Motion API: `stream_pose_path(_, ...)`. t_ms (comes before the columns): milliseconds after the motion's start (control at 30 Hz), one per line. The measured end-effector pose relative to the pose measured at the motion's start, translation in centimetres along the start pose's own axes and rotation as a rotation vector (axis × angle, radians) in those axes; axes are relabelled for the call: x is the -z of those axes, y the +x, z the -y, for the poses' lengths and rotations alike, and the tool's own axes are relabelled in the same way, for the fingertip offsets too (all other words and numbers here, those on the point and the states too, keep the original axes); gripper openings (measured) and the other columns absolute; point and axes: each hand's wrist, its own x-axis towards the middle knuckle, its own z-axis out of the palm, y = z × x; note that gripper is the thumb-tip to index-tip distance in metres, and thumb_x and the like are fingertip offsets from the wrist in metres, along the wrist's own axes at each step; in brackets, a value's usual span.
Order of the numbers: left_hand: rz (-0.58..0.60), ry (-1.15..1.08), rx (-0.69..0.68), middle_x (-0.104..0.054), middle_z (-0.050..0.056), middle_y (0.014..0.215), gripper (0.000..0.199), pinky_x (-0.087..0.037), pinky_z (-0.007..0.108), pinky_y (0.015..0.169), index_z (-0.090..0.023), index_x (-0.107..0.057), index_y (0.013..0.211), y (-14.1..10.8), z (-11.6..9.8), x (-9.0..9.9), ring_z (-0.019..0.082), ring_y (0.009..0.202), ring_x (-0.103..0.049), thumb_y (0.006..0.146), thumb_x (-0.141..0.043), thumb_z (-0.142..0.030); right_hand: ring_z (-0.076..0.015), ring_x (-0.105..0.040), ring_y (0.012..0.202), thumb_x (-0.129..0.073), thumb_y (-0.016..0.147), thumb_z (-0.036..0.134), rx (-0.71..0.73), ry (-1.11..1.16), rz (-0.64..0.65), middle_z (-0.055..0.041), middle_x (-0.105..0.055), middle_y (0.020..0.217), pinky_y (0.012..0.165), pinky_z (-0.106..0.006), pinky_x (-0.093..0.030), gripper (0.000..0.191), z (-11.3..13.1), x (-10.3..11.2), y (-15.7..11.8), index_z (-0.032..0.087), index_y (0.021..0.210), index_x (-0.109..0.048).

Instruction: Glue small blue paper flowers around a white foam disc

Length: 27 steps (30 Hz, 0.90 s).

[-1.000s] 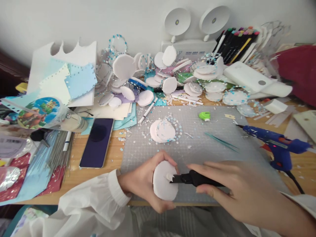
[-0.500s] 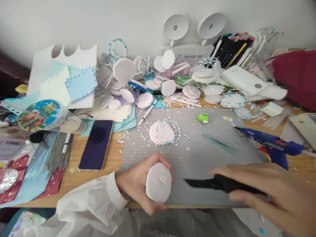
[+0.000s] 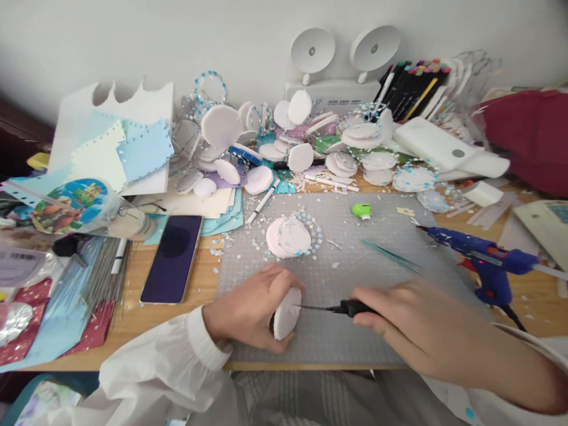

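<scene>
My left hand grips a white foam disc by its edges, tilted on its side above the front of the grey cutting mat. A utility knife with a black handle is in my right hand, its thin blade pointing left. The blade tip meets the disc's face, at or near a small raised bit there. Beyond my left hand lie white discs ringed by small blue and white confetti pieces. Teal tweezers rest on the mat past my right hand.
A blue hot glue gun lies at the right, its nozzle over the mat. The phone is on the wood at the left. Many foam discs pile along the wall. A small green item sits at the mat's back.
My right hand has moved left, bringing the knife blade to the disc. The left hand has turned the disc so its face now points more toward the right.
</scene>
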Motion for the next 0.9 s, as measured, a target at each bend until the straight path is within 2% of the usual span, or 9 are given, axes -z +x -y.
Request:
stream_pose_path(100, -0.007, 0.002, -0.005, -0.06, 0.01, 0.103, 0.054, -0.043, 0.042, 0.089, -0.019, -0.04, 0.109, 0.0, 0.0, 0.0, 0.026, 0.092, -0.057, 0.062, -0.065, -0.027, -0.0174, -0.062, 0.053, -0.032, 0.099, 0.034, 0.017, -0.031, 0.124, 0.0007, -0.062, 0.058, 0.05, -0.029, -0.02, 0.029, -0.1, 0.1, 0.7, 0.021, 0.083, -0.052)
stream_pose_path(167, -0.014, 0.001, -0.013, -0.059, 0.01, 0.103, 0.055, -0.043, 0.042, 0.088, -0.019, -0.04, 0.11, 0.0, 0.0, 0.0, 0.026, 0.092, -0.057, 0.062, -0.065, -0.027, -0.0188, -0.063, 0.053, -0.03, 0.099, 0.036, 0.011, -0.055, 0.145, -0.0001, -0.062, 0.06, 0.05, -0.03, -0.017, 0.03, -0.1, 0.0, 1.1, 0.021, 0.082, -0.05)
stream_pose_path(333, -0.028, -0.01, -0.01, -0.058, 0.009, 0.1, 0.054, -0.044, 0.04, 0.087, -0.019, -0.04, 0.11, 0.0, 0.1, 0.0, 0.025, 0.091, -0.057, 0.062, -0.065, -0.026, -0.0214, -0.064, 0.055, -0.03, 0.099, 0.037, 0.037, -0.132, 0.101, -0.0001, -0.064, 0.065, 0.051, -0.031, -0.013, 0.027, -0.1, -0.5, 2.0, 0.023, 0.085, -0.048)
stream_pose_path(567, -0.013, -0.043, 0.003, -0.058, 0.009, 0.103, 0.056, -0.044, 0.04, 0.088, -0.019, -0.04, 0.111, -0.1, 0.3, 0.0, 0.026, 0.095, -0.056, 0.061, -0.065, -0.024, -0.0207, -0.064, 0.053, -0.031, 0.099, 0.036, 0.014, -0.145, 0.17, 0.0009, -0.065, 0.062, 0.051, -0.031, -0.009, 0.027, -0.3, -0.9, 2.5, 0.023, 0.083, -0.049)
stream_pose_path(700, -0.021, -0.071, 0.016, -0.058, 0.009, 0.104, 0.056, -0.045, 0.04, 0.088, -0.02, -0.041, 0.112, -0.1, 0.2, 0.1, 0.025, 0.096, -0.056, 0.061, -0.065, -0.023, -0.0203, -0.063, 0.05, -0.033, 0.098, 0.034, 0.013, -0.175, 0.13, 0.0004, -0.064, 0.058, 0.051, -0.031, -0.007, 0.026, -0.1, -1.5, 2.3, 0.022, 0.085, -0.052)
stream_pose_path(900, -0.019, -0.086, 0.037, -0.057, 0.008, 0.104, 0.056, -0.046, 0.039, 0.088, -0.02, -0.042, 0.111, -0.2, 0.1, 0.1, 0.025, 0.096, -0.056, 0.06, -0.066, -0.022, -0.0192, -0.063, 0.051, -0.034, 0.098, 0.031, -0.003, -0.125, 0.114, -0.0002, -0.065, 0.06, 0.05, -0.031, -0.01, 0.024, 0.3, -2.4, 1.7, 0.021, 0.088, -0.053)
